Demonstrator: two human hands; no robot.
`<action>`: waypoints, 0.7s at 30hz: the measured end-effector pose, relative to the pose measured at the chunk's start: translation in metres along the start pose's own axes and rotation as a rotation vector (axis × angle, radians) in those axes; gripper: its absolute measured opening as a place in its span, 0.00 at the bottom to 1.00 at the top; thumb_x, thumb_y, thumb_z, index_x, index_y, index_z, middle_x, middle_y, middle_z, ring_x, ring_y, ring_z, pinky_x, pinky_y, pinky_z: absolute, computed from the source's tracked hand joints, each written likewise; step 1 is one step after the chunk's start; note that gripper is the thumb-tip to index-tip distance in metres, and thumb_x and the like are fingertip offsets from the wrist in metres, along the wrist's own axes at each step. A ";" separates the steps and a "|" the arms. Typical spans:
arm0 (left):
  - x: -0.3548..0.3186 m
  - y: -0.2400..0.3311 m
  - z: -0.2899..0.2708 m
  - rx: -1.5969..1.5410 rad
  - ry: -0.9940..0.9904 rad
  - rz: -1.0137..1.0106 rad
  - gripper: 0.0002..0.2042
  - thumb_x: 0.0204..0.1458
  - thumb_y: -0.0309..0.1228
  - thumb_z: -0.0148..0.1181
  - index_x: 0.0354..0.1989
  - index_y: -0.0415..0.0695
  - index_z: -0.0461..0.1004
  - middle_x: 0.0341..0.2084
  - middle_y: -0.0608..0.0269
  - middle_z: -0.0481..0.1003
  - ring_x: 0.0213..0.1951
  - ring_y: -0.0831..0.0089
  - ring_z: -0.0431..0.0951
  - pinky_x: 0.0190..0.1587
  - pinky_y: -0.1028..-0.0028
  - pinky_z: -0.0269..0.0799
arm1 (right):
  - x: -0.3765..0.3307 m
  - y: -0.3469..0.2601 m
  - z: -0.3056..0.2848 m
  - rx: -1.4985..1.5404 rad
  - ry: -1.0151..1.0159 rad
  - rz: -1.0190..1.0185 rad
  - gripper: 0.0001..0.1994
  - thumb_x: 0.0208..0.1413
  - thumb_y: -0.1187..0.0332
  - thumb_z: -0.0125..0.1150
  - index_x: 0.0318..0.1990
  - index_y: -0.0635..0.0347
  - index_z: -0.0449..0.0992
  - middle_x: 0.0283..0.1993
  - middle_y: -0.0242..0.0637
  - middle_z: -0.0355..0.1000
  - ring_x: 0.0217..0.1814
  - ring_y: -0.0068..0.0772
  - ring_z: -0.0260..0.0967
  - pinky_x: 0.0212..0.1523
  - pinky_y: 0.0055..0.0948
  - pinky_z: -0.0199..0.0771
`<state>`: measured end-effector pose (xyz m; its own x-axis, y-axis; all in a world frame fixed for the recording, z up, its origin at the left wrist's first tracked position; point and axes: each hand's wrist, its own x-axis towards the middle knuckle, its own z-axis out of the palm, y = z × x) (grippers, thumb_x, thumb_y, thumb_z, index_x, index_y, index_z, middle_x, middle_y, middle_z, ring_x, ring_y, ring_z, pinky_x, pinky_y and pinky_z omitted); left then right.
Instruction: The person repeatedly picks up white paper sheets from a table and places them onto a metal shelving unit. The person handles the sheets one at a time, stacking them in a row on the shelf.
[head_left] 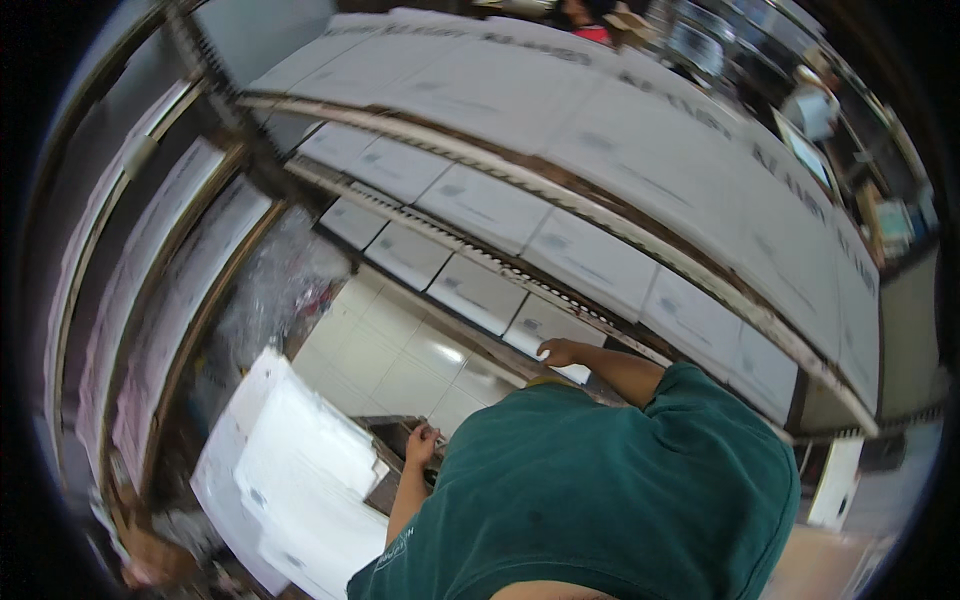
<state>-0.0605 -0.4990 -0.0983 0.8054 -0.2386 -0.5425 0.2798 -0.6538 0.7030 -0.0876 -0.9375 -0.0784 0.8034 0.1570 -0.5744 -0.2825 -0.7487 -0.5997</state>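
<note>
Two hands show below the racks. I see my right hand (560, 351) lying flat, fingers loose, on a white box (545, 330) at the front edge of the lowest shelf (470, 340). My left hand (421, 441) curls over the rim of a dark tray (395, 470), just beside the white flat cartons (300, 470) (stacked loosely). Open tiled floor (400, 350) lies between shelf and cartons. My green shirt (600, 490) hides the ground beneath; I cannot tell what the tray holds.
</note>
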 end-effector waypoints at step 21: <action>-0.060 0.084 -0.104 -0.827 0.478 0.050 0.24 0.53 0.41 0.48 0.55 0.40 0.58 0.43 0.56 0.67 0.47 0.68 0.65 0.51 0.72 0.58 | 0.331 -0.249 -0.065 -0.420 -0.629 -0.191 0.28 0.40 0.70 0.57 0.53 0.63 0.61 0.43 0.47 0.67 0.40 0.38 0.67 0.34 0.30 0.67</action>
<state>-0.0315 -0.4649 0.0410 0.9035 0.1860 -0.3861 0.3720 0.1072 0.9220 0.2832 -0.7407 -0.0828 0.3343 0.5493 -0.7658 0.1532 -0.8334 -0.5309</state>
